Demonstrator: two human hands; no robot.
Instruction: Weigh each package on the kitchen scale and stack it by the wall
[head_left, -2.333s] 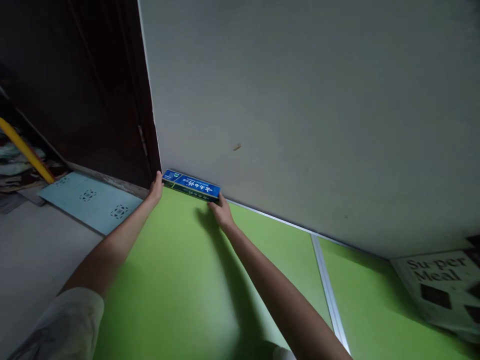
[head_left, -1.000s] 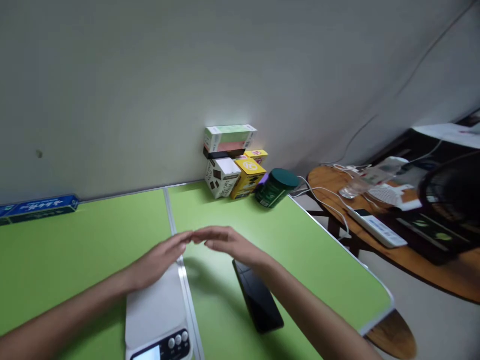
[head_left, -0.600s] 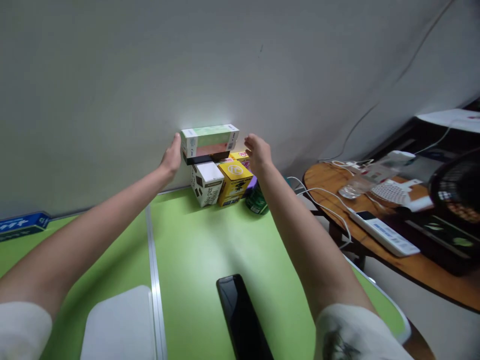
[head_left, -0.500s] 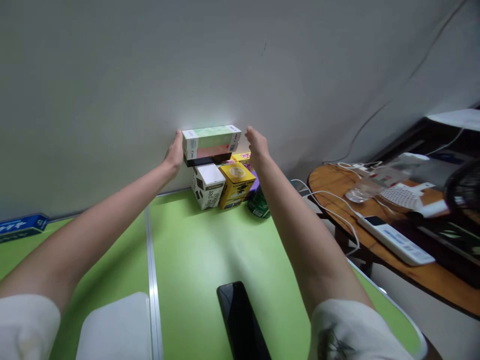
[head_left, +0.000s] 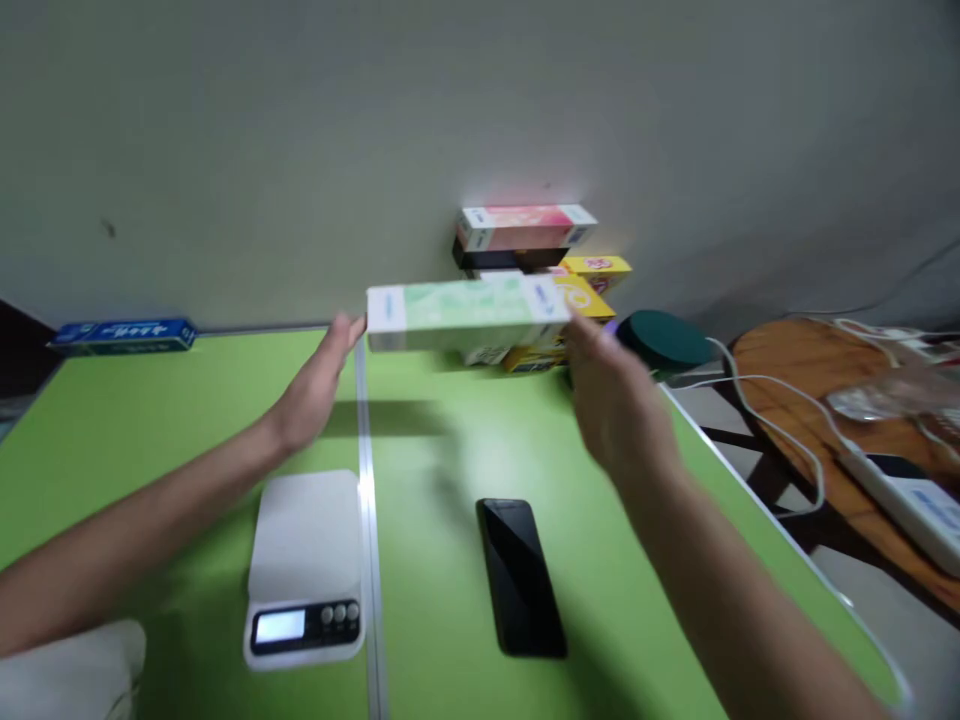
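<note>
A long, pale green and white carton point(head_left: 465, 314) is held level above the table, slightly blurred. My left hand point(head_left: 311, 390) presses its fingertips against the left end. At the other end my right hand point(head_left: 619, 400) grips the carton's corner, so it is clamped between both hands. Behind it, by the wall, a pink and white carton point(head_left: 525, 230) lies on top of a black box point(head_left: 514, 259). These rest on a stack with a yellow box point(head_left: 583, 298) and a white box, the latter mostly hidden by the green carton.
A white digital scale point(head_left: 306, 545) with a lit display and a black phone point(head_left: 523, 580) lie on the green table point(head_left: 427, 620). A blue carton point(head_left: 124, 337) is at back left. A dark green lidded jar point(head_left: 664, 340) stands right of the stack. A wooden table point(head_left: 787, 365) holds cables.
The green carton has come off the stack toward me, uncovering the pink carton. My right hand, apart from it before, now grips its right end. The view has shifted left and downward.
</note>
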